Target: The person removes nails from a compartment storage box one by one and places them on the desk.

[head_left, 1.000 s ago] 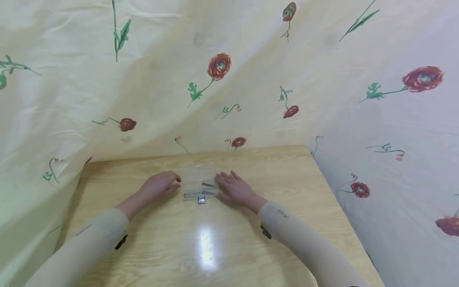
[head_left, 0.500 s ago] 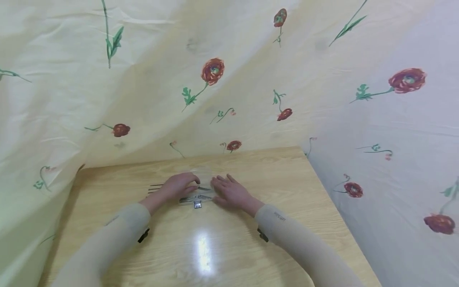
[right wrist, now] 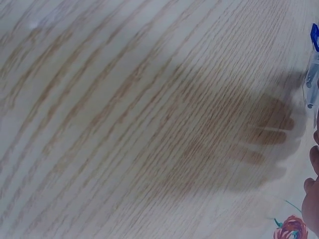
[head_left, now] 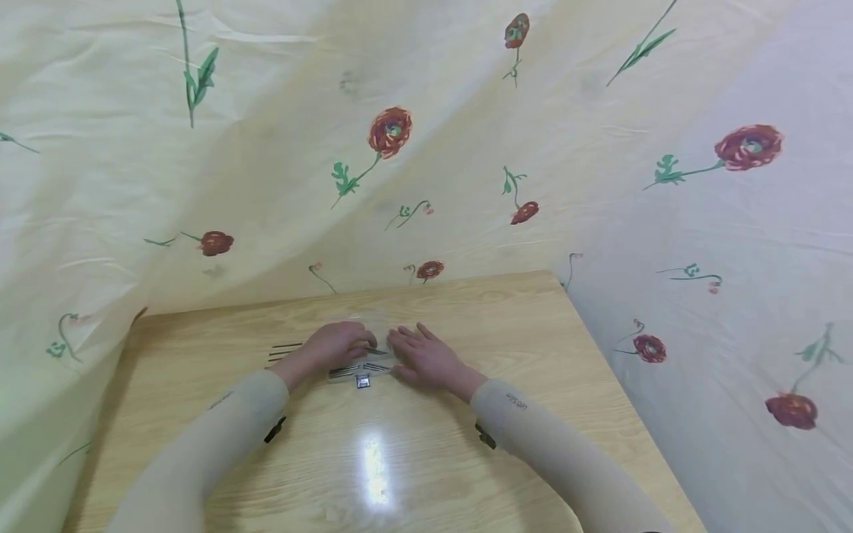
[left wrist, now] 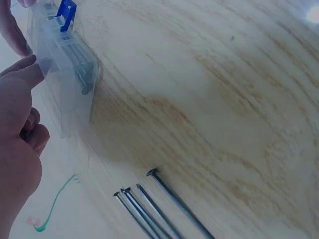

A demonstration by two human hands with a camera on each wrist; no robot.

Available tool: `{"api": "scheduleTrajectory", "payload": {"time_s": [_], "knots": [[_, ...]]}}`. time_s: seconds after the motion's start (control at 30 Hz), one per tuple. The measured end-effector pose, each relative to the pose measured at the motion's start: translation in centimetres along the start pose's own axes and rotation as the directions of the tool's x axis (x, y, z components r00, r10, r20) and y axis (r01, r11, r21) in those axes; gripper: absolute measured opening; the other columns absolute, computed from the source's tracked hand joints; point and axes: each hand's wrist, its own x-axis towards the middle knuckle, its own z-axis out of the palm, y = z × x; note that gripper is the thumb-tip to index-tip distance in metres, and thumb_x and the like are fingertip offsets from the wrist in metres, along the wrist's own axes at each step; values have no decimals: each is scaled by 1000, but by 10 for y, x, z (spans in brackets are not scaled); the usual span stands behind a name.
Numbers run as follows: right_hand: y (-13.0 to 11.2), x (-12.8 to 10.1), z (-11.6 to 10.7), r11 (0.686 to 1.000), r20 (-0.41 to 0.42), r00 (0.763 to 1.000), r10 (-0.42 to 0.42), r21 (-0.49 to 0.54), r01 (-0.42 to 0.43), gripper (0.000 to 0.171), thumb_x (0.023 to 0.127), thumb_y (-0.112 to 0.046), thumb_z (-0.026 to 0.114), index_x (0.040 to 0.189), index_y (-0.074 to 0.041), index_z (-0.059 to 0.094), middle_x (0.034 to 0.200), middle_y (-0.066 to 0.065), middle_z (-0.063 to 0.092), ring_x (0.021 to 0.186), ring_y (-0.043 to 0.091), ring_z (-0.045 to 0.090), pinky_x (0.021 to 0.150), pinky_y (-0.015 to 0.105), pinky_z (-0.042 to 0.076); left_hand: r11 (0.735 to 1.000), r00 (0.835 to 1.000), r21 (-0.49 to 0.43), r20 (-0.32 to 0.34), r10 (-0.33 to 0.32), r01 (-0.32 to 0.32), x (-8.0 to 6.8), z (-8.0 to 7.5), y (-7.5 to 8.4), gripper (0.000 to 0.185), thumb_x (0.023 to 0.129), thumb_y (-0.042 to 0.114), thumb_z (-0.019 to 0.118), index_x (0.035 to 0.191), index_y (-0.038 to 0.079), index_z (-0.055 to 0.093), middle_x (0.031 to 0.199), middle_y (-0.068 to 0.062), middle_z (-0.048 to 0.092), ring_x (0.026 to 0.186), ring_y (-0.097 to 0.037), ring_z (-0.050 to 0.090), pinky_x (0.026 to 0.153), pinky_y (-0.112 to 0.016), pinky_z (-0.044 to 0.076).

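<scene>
Asker: Grip first. What is the left hand [head_left: 338, 345] doing?

Watcher: Its grip is pressed together on the clear plastic box [left wrist: 65, 74]. In the left wrist view the thumb [left wrist: 27, 74] sits against the box's wall and a fingertip [left wrist: 12, 32] shows at the far side, so it looks like a pinch on the edge. The other fingers are curled into the palm.

Asker: And the right hand [head_left: 423, 357]?

Watcher: Spread flat, palm down on the table [head_left: 466, 459], with straight fingers just beside the box's right side. It holds nothing. I cannot tell whether the fingertips touch the plastic.

Asker: Where exactly is the box?

Watcher: Between the two hands, near the table's far edge. Its blue latch [left wrist: 66, 12] faces the person.

Asker: What is inside?

Watcher: A few long nails [left wrist: 79, 69] lying side by side in one compartment.

Asker: Any nails outside it?

Watcher: Yes, four loose nails [left wrist: 159, 204] lie in a row on the bare wood left of the box, apart from it and from the hand.

Asker: So how far along is the work?

Watcher: Partway, I judge: some nails are in the box and these four are out, untouched. I cannot tell whether the lid is open.

Asker: Beyond the table?

Watcher: Only floral cloth [head_left: 400, 185] hung behind and to the right.
</scene>
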Motion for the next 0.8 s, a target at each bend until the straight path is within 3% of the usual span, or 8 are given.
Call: {"api": "scheduleTrajectory", "payload": {"time_s": [0.2,0.4,0.8], "knots": [[-2,1,-2,1000,14,1000,5,-14,-5,68,110,-48,54,163,-7,40,169,10,40,159,28,34,132,52,16,1000,1000,1,-2,28,-28,1,1,-2,19,99,17,77,117,19,79,104,1,73,100,-21,71,91,-43,59],[-2,2,-2,1000,20,1000,9,-10,-9,68,110,-47,55,163,-7,40,169,10,40,159,28,34,132,52,17,996,996,44,-29,83,-82,3,4,-3,18,98,18,78,115,19,81,93,5,68,85,-14,66,78,-36,58],[-1,1,-1,1000,18,1000,11,1,-11,69,110,-46,55,164,-6,39,169,10,39,159,28,33,132,51,14,998,998,22,24,63,-63,9,5,-2,18,100,20,75,117,19,81,103,2,75,97,-19,71,90,-42,59]]}}
